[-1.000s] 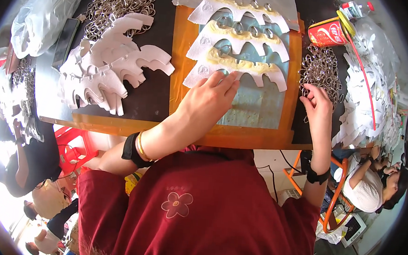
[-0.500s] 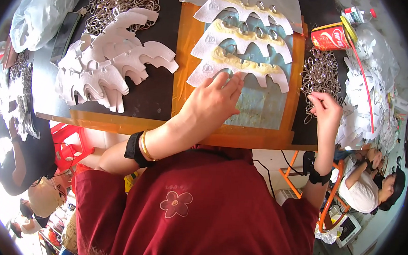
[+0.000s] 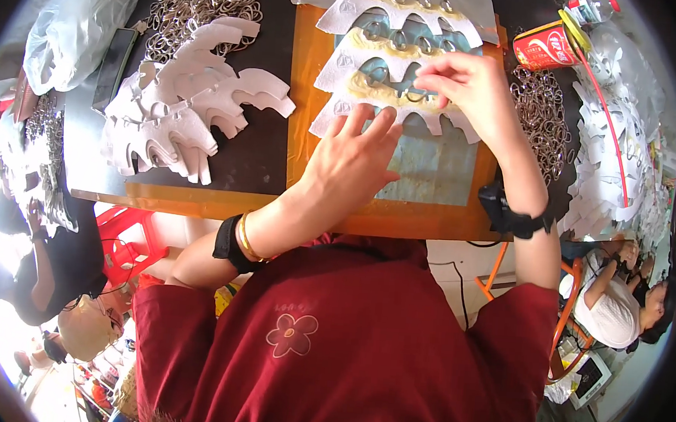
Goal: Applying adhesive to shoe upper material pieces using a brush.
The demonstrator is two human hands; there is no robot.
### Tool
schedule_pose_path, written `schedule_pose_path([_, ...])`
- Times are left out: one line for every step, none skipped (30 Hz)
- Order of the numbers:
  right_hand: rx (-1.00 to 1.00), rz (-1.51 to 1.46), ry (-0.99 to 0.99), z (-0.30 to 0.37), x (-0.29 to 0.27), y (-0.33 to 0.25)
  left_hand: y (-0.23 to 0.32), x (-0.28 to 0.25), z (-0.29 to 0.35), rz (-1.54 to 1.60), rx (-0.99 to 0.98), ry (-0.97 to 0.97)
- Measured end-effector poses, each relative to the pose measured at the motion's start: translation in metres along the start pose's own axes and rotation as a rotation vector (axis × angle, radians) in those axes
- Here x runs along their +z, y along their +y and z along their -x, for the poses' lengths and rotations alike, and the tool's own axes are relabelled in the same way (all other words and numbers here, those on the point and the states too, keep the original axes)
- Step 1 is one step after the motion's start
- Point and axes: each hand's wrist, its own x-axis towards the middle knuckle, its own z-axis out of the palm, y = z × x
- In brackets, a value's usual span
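Observation:
Three white scalloped cut-out strips lie one above another on a bluish sheet (image 3: pixel 433 178). Along the upper edge of each runs a yellowish, glue-like band. Metal rings stand along the bands of the far strip (image 3: pixel 342 18) and the middle strip (image 3: pixel 335 70). My left hand (image 3: pixel 349 154) is open, its fingertips resting on the nearest strip (image 3: pixel 455 125). Over that strip's band, my right hand (image 3: pixel 473 92) pinches a metal ring (image 3: pixel 415 97) with thumb and fingers; the exact grip is partly hidden. Another ring (image 3: pixel 377 74) stands to its left.
Loose white cut-outs (image 3: pixel 166 115) are heaped at left, below a pile of metal rings (image 3: pixel 203 9), with a phone (image 3: pixel 115 66) alongside. At right are more rings (image 3: pixel 541 123), a red can (image 3: pixel 545 47) and white scraps (image 3: pixel 601 150). Other people sit on both sides.
My right hand has moved left from the right-hand ring pile to the nearest strip, bringing a ring onto its band. My left hand has stayed nearly in place.

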Motion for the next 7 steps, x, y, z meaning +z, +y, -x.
schedule_pose_path([-0.017, -0.001, -0.041, -0.009, 0.002, 0.006, 0.001, -0.001, 0.0, -0.046, -0.004, 0.032])
schedule_pose_path([-0.02, -0.003, -0.042, -0.013, 0.002, 0.009, 0.0, -0.002, 0.001, -0.05, -0.006, 0.032])
schedule_pose_path([-0.039, 0.059, -0.07, -0.016, 0.004, 0.009, -0.001, -0.003, 0.001, -0.022, -0.004, 0.044])
schedule_pose_path([-0.055, 0.122, -0.1, -0.019, 0.005, 0.009, -0.002, -0.003, 0.001, 0.009, -0.004, 0.057])
schedule_pose_path([-0.056, 0.122, -0.101, -0.022, 0.005, 0.01, -0.003, -0.004, 0.002, 0.009, -0.005, 0.057])
schedule_pose_path([-0.082, 0.144, -0.124, -0.025, 0.005, 0.013, -0.003, -0.004, 0.001, -0.008, 0.005, 0.057])
schedule_pose_path([-0.109, 0.167, -0.146, -0.027, 0.005, 0.015, -0.003, -0.004, 0.001, -0.025, 0.016, 0.058])
